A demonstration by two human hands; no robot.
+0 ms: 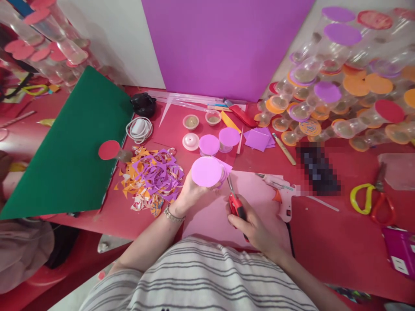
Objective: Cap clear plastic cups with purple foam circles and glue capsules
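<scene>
My left hand (188, 193) holds a small clear cup topped with a purple paper disc (206, 171), lifted just above a pink sheet (256, 194) on the red table. My right hand (256, 226) grips red-handled scissors (236, 203); their blades point up at the right edge of the disc, where a corner of purple paper sticks out. Two more purple-covered cups (209, 144) (228, 137) stand just behind.
A pile of purple and orange paper scraps (152, 177) lies left of my hands. A green sheet (69, 147) leans at left, a purple board (223, 43) at back. A glue gun (282, 194) and yellow-red scissors (372, 201) lie right. Several capped cups (340, 86) stack at right.
</scene>
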